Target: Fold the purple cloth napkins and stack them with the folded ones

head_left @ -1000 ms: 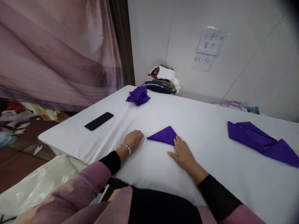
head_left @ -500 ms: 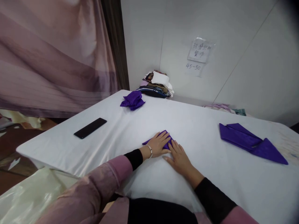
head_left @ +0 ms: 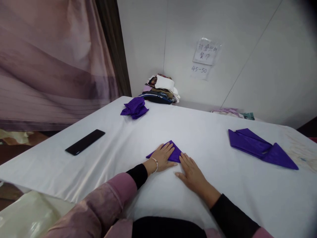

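Observation:
A purple cloth napkin [head_left: 175,153], folded to a small triangle, lies flat on the white-covered table [head_left: 198,132] in front of me. My left hand [head_left: 162,158] rests flat over its left part, fingers stretched out, a bracelet on the wrist. The cloth beneath that palm is hidden. At the triangle's right corner, my right hand [head_left: 192,173] lies palm down, its fingertips touching the edge and its thumb held apart. Neither hand grips anything.
Farther right lies a folded purple napkin [head_left: 260,148] with pointed ends. A crumpled purple cloth [head_left: 135,107] sits at the back left, and a black flat slab [head_left: 85,142] nearer the left edge. Piled clothes [head_left: 160,89] stand by the wall behind the table.
My hands have moved slightly apart, the left sliding left over the folded napkin, so more purple shows between them. The whole view has shifted a little.

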Motion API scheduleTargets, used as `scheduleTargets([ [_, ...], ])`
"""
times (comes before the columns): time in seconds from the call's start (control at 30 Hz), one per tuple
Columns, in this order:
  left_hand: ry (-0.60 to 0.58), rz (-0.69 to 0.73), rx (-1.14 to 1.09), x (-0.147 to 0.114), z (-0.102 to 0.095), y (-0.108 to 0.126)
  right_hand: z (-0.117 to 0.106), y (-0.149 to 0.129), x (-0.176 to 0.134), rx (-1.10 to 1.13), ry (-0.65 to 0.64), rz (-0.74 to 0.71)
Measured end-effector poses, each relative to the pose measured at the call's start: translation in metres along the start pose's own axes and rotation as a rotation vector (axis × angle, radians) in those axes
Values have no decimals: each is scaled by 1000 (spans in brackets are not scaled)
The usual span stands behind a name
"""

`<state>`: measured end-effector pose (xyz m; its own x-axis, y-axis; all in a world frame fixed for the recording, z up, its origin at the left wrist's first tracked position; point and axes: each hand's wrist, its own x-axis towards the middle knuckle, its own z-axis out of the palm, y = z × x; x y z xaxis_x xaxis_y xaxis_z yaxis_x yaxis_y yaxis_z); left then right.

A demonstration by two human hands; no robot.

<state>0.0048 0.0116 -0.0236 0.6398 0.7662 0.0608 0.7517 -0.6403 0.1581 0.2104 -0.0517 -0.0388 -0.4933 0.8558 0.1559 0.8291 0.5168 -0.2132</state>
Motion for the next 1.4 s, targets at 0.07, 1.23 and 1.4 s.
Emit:
scheduleTargets([
  [0.07, 7, 2, 1, 0, 2, -1, -2, 2, -6, -11, -12, 9],
  [1.23, 1, 11, 11, 4, 1, -1, -61, -15, 13, 190, 81, 83],
  [1.4, 73, 74, 86, 3, 5, -1, -44, -45, 82, 268, -58, -80],
])
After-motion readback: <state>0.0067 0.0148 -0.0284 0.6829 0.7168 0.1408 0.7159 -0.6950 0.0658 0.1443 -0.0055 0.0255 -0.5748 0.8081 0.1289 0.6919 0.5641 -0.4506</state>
